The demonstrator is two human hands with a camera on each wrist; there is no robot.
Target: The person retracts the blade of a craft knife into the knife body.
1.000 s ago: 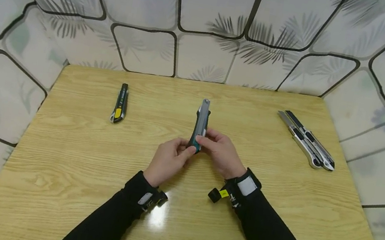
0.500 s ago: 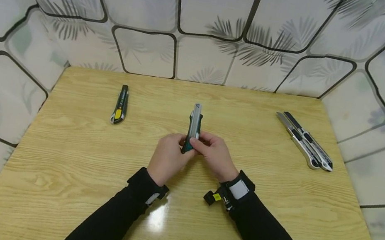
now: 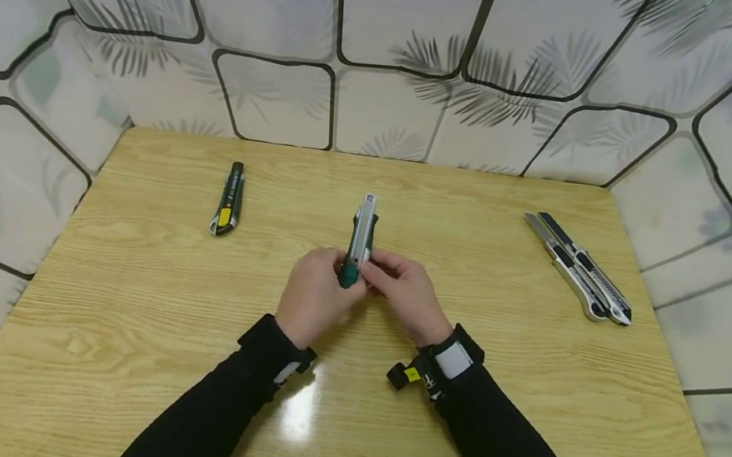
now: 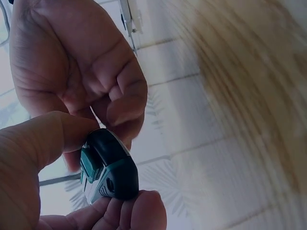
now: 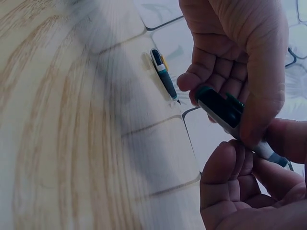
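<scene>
A utility knife (image 3: pixel 362 232) with a silver body and dark teal end is held near the middle of the table, its silver end pointing away from me. My left hand (image 3: pixel 317 297) grips the teal end from the left. In the left wrist view, thumb and fingers sit on opposite sides of that teal end (image 4: pixel 122 177), where a ribbed teal slider shows. From the right, my right hand (image 3: pixel 407 299) pinches the knife's edge between thumb and fingers. The right wrist view shows both hands meeting on the dark knife body (image 5: pixel 220 110).
A black utility knife (image 3: pixel 227 200) with a yellow patch lies at the back left of the wooden table (image 3: pixel 129 319). At the back right, a silver knife (image 3: pixel 567 272) lies close beside a black-and-silver knife (image 3: pixel 592 272). A patterned curtain (image 3: pixel 407 11) rises behind the table.
The knife has shifted left and slightly toward me, with both hands moving left. My left hand has turned further around the teal end. My right thumb has slid from its face to its right edge.
</scene>
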